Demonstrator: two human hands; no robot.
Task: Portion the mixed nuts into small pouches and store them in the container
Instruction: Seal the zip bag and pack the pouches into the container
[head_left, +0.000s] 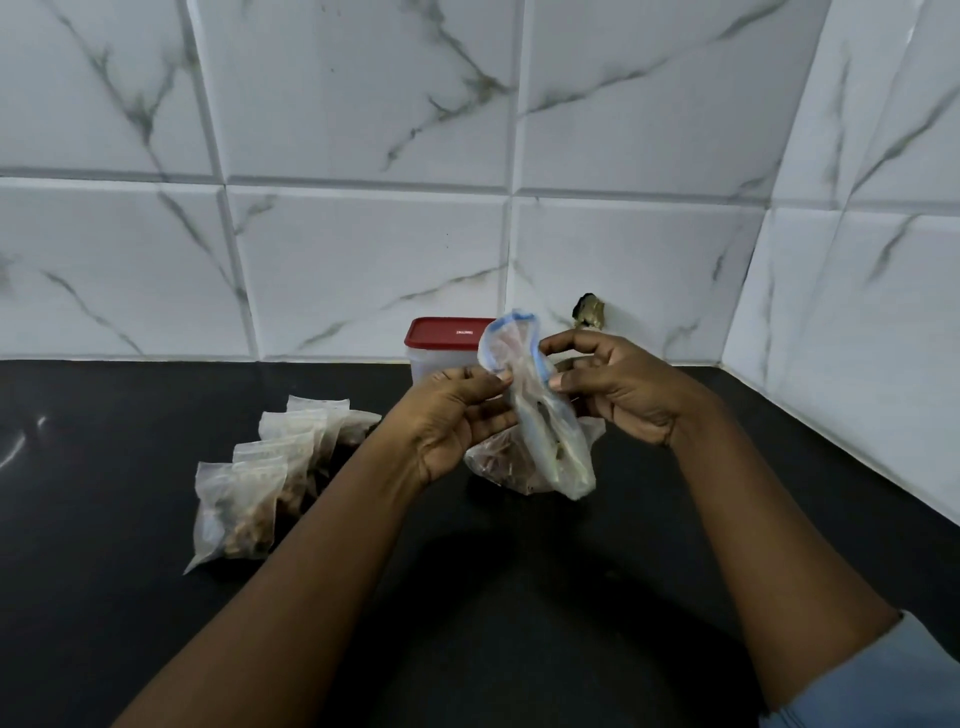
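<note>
Well to the left of the fingers, a row of small clear plastic pouches (249, 488) lies overlapping on the glossy black desk (104, 597), each crinkled and lumpy with brown nuts inside. The left hand (457, 415) is raised over the desk, and its fingers (488, 382) and thumb are pinched together on the left edge of a large, soft, transparent zip bag (524, 395). Just behind those fingers stands a boxy, frosted plastic container (422, 369) with a smooth red lid (447, 332) pressed on; the bag partly hides it. The bag hangs between the two hands, its blue-edged mouth curling up above the fingertips. Its wrinkled lower part sags below them, with dark brown nuts (498, 457) showing through the film. Whether its bottom touches the desk cannot be told. The right hand (623, 389) faces the left, its fingers (566, 382) curled and clamped on the bag's right edge by the blue strip. Beyond the right fingers, the white marble-veined tile wall (363, 130) has a ragged dark hole (589, 310). A light blue sleeve (883, 670) shows at the lower right.
</note>
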